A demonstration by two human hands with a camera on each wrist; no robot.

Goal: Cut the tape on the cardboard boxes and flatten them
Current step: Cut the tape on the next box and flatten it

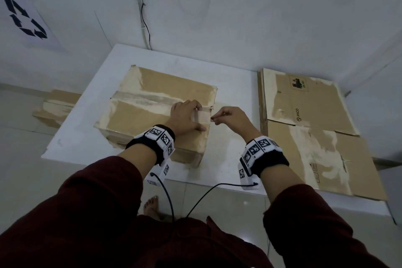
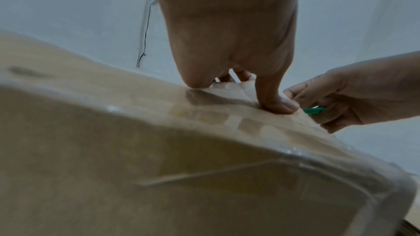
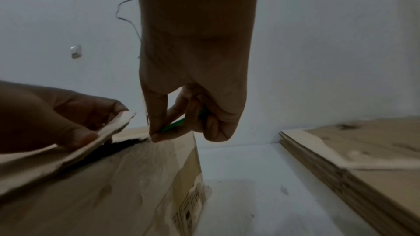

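We saw the right hand (image 1: 230, 118) with its thumb and forefinger pinched together on a thin green tool (image 3: 176, 124) — the other fingers curled round its shaft — and the tip sat at the right end of the box's centre seam, where a dark gap (image 3: 118, 147) had opened between the flaps. Just at nine o'clock from it, the left hand (image 1: 187, 115) lay on top of the cardboard box (image 1: 152, 115), thumb pressed flat on the near flap and fingers bent over the pale, torn edge of the far flap (image 3: 113, 128), which they gripped at the seam. A strip of clear tape (image 1: 141, 98) ran along that seam toward nine o'clock, across peeled, whitish patches of cardboard. The box stood closed on a white table (image 1: 228, 159), at the middle of the head view. At three o'clock from the box, well apart from it, flattened cardboard (image 1: 315, 128) lay in a stack on the same surface, one sheet printed with a logo. At nine o'clock, lower on the tiled floor (image 1: 21, 148), another cardboard box (image 1: 56, 104) showed beyond the table edge. Dark red sleeves (image 1: 97, 202) covered both forearms — each wrist wore a black band with checkered markers (image 1: 161, 137).
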